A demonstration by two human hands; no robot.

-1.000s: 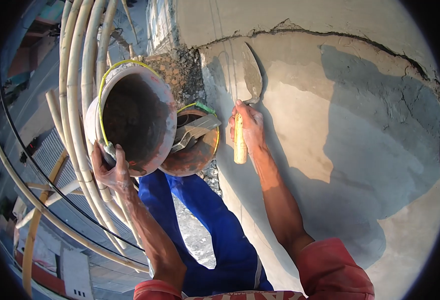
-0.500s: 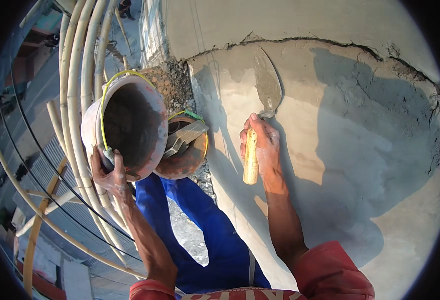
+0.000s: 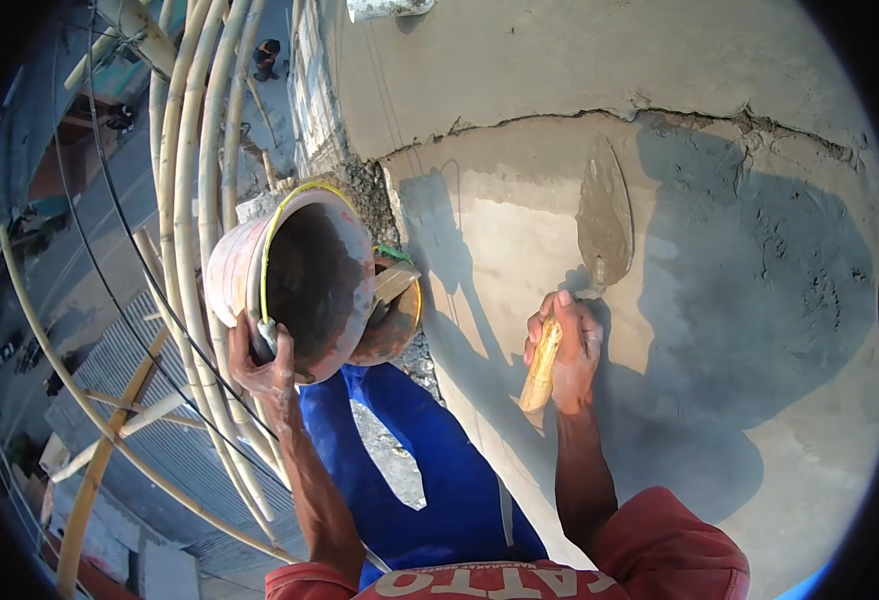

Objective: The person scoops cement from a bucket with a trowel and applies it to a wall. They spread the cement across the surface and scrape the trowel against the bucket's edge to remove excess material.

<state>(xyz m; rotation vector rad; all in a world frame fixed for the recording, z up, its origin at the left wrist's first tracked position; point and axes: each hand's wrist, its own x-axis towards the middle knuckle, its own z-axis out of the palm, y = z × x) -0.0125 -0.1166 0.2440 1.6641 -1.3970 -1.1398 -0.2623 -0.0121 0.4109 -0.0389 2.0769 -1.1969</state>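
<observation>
My left hand (image 3: 265,365) grips the rim and handle of a pale bucket (image 3: 232,268), which is tilted so its dark, mortar-stained inside shows. In my right hand (image 3: 572,345) is a trowel (image 3: 605,215) with a wooden handle; its leaf-shaped blade lies against the wet-looking plaster wall (image 3: 520,225). A second bucket (image 3: 397,325), partly hidden behind the first, holds a flat grey piece (image 3: 392,285).
Bamboo poles (image 3: 195,170) run along the left, with cables beside them. Far below are a street, a corrugated roof (image 3: 110,375) and a person (image 3: 267,60). A rough crack (image 3: 500,122) crosses the wall above the trowel.
The trowel and my right hand have moved right and lower in the view. The bucket in my left hand has also shifted right, while the whole view has shifted somewhat.
</observation>
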